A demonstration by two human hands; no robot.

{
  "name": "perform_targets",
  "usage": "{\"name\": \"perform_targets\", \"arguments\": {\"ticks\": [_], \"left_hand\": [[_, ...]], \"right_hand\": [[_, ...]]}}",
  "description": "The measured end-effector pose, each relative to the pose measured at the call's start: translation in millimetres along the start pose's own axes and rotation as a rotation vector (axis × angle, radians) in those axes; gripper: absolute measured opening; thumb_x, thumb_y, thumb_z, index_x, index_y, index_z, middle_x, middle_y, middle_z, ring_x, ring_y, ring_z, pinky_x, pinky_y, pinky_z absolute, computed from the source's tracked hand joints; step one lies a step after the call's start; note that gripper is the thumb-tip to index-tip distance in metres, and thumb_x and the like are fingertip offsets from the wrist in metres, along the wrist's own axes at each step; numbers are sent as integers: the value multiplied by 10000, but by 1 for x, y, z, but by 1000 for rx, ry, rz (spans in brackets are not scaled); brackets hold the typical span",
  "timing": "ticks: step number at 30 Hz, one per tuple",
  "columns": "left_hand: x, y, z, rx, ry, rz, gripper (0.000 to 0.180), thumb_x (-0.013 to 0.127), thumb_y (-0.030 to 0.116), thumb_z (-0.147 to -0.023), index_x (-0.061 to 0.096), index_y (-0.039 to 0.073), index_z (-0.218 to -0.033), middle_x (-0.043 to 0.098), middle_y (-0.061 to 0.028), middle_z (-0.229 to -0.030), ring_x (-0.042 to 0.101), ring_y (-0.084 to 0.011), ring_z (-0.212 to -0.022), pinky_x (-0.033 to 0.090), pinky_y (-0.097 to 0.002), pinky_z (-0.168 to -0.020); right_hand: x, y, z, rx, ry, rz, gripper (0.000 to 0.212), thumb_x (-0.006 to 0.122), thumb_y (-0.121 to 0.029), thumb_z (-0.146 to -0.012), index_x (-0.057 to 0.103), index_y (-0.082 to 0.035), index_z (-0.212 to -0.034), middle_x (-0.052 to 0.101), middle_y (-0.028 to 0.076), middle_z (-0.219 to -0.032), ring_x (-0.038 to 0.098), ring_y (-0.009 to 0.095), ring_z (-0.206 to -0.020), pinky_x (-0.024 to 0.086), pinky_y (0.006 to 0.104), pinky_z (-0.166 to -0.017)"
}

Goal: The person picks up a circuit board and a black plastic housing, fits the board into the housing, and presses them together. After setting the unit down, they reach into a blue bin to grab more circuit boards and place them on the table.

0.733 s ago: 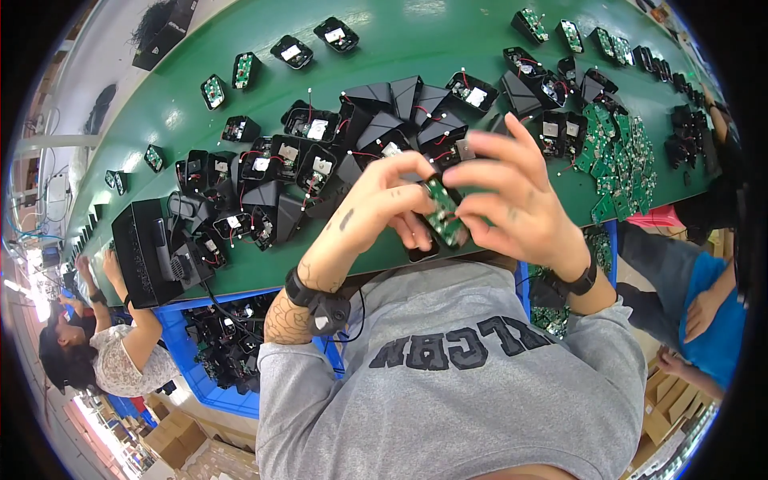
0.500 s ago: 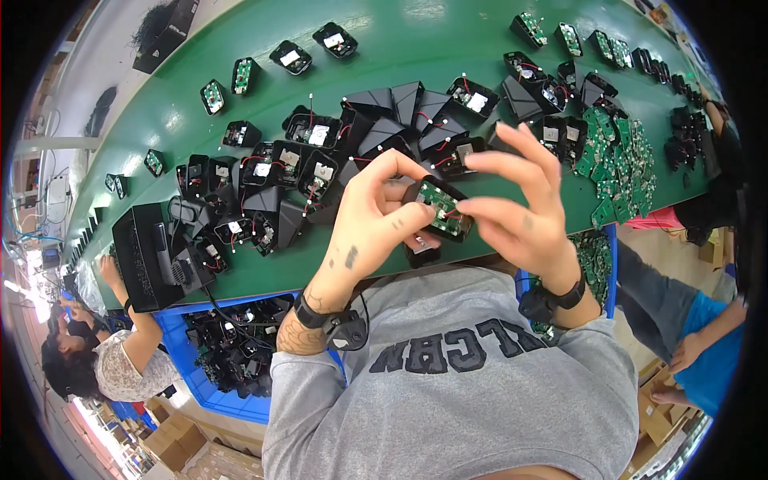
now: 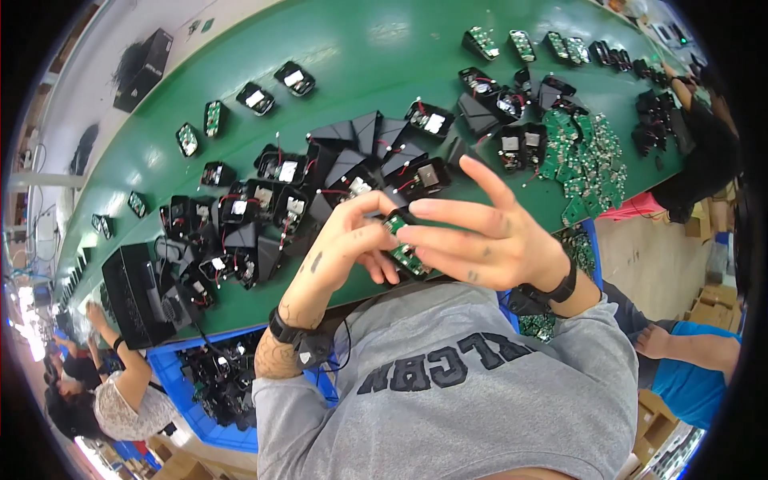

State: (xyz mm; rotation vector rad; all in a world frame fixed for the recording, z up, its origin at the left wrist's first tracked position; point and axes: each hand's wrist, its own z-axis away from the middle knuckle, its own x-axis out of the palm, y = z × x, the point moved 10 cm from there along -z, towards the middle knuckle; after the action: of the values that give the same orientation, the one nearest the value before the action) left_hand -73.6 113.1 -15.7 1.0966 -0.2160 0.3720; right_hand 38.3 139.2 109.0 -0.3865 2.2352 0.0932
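In front of my chest, my left hand [image 3: 340, 248] is closed around a small black plastic housing, its thumb near the edge of the green circuit board [image 3: 410, 260] inside. My right hand [image 3: 496, 240] reaches over from the other side, its fingertips against the board and the housing's upper end. One of its fingers sticks up, away from the part. The fingers cover much of the board. Just beyond my hands, an open black housing [image 3: 422, 178] with a metal block and red wires lies on the green table.
Many wired black housings [image 3: 288, 168] crowd the table. Loose green circuit boards [image 3: 588, 160] are piled at right. A black box [image 3: 136, 292] stands at left, above a blue bin [image 3: 180, 384] of black parts. Co-workers sit at left [image 3: 128, 392] and right [image 3: 696, 360].
The view has shifted, and the table's things appear farther left and lower. My right hand has moved over the housing, its fingers now covering part of the board; the housing is turned more upright.
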Motion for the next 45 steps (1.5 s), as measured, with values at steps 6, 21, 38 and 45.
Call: {"name": "perform_targets", "arguments": {"ticks": [6,21,38,45], "left_hand": [[5,35,24,401,325,-63,299,617,-24,-801,498,-40,-1075,656,-130,-943,675,-153,-741,553,-238,-595],[12,58,42,939,757,-564,416,703,-53,-749,505,-58,-1115,654,-198,-1108,696,-195,-850,589,-294,-717],[9,132,-47,1043,288,-1540,347,632,53,-768,590,54,-1112,594,-178,-1181,675,-281,-898,580,-295,-646],[-119,168,-158,366,366,-1024,389,520,-1,-817,573,-23,-1202,638,-202,-1045,694,-234,-713,559,-341,-655]], "right_hand": [[5,51,19,650,167,-309,159,748,-21,-657,689,-95,-786,618,72,-1184,439,345,-1281,336,502,-1044],[46,79,45,897,491,-595,133,739,24,-707,716,-36,-823,607,108,-1197,438,315,-1287,368,430,-1047],[-8,92,142,1075,200,-367,280,597,-16,-840,661,10,-1112,651,90,-1127,593,224,-1058,425,349,-959],[-85,70,262,1292,375,404,191,608,-68,-908,680,-19,-1078,610,74,-1054,577,143,-857,460,249,-679]]}}
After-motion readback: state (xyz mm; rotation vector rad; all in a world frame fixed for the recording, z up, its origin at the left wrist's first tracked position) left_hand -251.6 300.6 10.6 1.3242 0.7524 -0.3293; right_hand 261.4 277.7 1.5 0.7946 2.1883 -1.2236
